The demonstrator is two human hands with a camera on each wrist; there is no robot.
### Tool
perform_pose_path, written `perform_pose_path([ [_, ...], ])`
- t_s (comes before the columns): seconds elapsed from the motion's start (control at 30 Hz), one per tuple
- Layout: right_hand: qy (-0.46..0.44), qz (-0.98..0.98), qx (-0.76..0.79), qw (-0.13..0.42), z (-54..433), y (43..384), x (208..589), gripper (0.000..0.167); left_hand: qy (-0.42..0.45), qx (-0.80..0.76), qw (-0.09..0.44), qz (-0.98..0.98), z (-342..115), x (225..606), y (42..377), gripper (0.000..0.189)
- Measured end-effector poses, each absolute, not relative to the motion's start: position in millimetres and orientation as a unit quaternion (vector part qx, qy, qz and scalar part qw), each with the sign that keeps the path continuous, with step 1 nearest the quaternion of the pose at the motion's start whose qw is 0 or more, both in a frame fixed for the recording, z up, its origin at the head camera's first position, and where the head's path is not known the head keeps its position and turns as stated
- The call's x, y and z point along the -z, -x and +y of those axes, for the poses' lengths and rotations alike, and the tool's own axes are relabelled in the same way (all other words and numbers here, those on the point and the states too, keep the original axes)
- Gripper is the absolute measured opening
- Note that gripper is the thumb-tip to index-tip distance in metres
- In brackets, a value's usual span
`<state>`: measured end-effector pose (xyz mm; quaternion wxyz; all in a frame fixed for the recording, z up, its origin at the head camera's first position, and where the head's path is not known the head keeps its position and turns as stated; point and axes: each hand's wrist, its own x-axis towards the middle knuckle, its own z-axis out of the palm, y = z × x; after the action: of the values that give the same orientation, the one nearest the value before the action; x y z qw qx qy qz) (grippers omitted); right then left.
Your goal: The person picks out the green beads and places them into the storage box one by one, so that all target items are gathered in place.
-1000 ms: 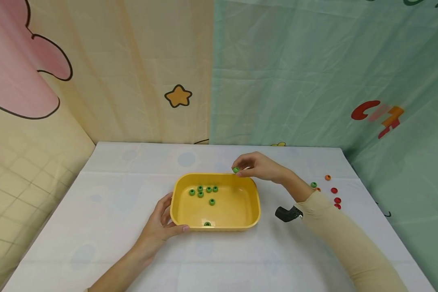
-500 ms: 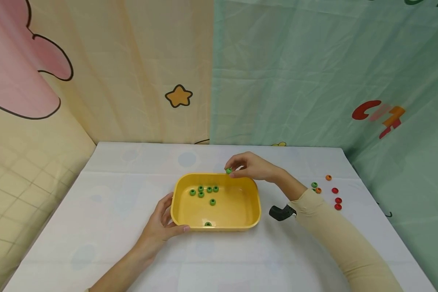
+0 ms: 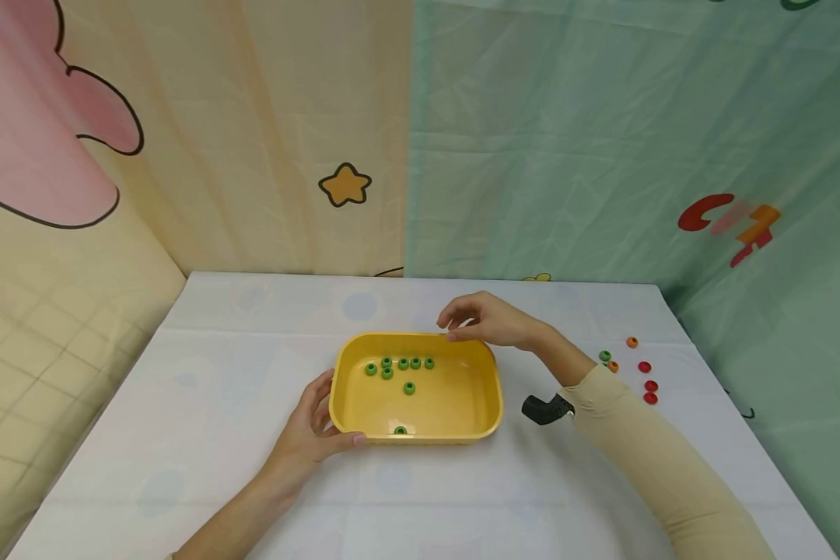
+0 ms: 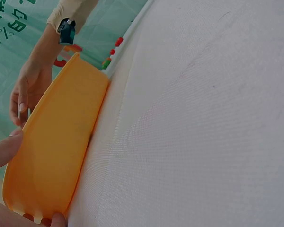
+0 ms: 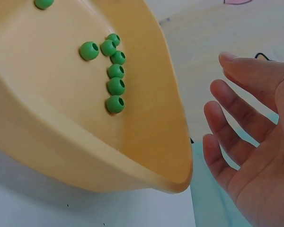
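Observation:
A yellow rectangular tray [image 3: 455, 400] stands on the table with several green beads inside. Most of these lie toward its far side, among them one green bead [image 3: 429, 363] at the right end of a row. My left hand [image 3: 309, 435] grips the tray's near left corner, thumb over the front rim and fingers round the left side. Above the far right rim hovers my right hand [image 3: 493, 321]. In the right wrist view the right hand [image 5: 262, 127] has its fingers loosely bent, apart, with nothing between them.
Right of the tray lie loose beads: a green bead [image 3: 605, 355], orange beads such as one orange bead [image 3: 632, 342], and red beads including one red bead [image 3: 645, 367]. A black device [image 3: 547, 409] sits on my right wrist. Curtains [image 3: 532, 140] hang behind the white table [image 3: 406, 509].
My right hand moved left over the tray with a green bead, let it go, and drew slightly back right. That bead now lies at the row's right end. My left hand stayed put.

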<state>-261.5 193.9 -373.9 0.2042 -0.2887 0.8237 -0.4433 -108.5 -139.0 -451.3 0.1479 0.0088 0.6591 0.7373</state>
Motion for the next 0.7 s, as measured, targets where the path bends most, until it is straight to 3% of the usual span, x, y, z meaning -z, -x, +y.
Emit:
perform_pose_path([
  [0.7, 0.241, 0.844, 0.446, 0.176, 250.3, 255.0, 375.8, 0.020, -0.004, -0.735, 0.149, 0.662, -139.0, 449.6, 107.7, 0.111],
])
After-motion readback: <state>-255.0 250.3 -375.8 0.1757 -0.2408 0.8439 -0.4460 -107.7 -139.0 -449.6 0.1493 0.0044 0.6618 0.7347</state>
